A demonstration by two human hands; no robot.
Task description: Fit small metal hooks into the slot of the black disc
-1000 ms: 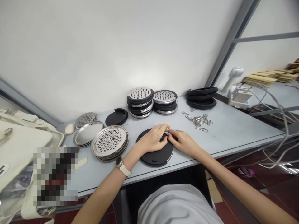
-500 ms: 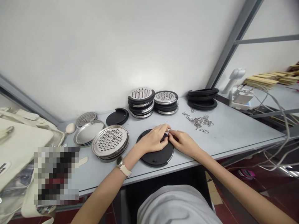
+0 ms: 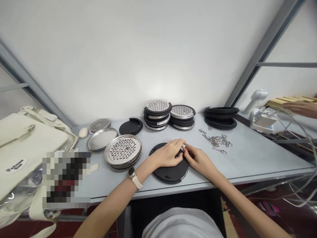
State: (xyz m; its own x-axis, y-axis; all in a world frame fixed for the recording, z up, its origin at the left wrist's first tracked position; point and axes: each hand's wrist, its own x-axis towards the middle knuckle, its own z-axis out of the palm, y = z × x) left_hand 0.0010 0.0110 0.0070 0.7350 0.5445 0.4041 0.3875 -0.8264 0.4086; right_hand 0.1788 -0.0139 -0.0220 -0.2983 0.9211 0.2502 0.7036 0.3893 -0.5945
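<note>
A round black disc [image 3: 170, 172] lies flat near the table's front edge, with a thin bright strip along its right rim. My left hand [image 3: 169, 153] rests over its upper part, fingers bent and closed at the far right rim. There my right hand [image 3: 197, 159] meets it, thumb and fingertips pinched together. A small shiny bit shows between the two hands' fingertips, too small to name. Metal hooks [image 3: 218, 140] lie in a loose heap to the right. Left of the disc is a stack of perforated metal discs [image 3: 123, 150].
Two stacks of black-rimmed discs [image 3: 158, 106] [image 3: 182, 111] stand by the wall, black rings [image 3: 220, 123] to their right. Plain metal plates [image 3: 102, 139], a black disc [image 3: 130, 127] and a cream bag [image 3: 32, 142] are left. Another person's hand [image 3: 303, 108] shows far right.
The view has shifted, so the table's items appear lower and further right. Another person's hand has appeared at the far right. My hands keep nearly the same pose at the disc's rim.
</note>
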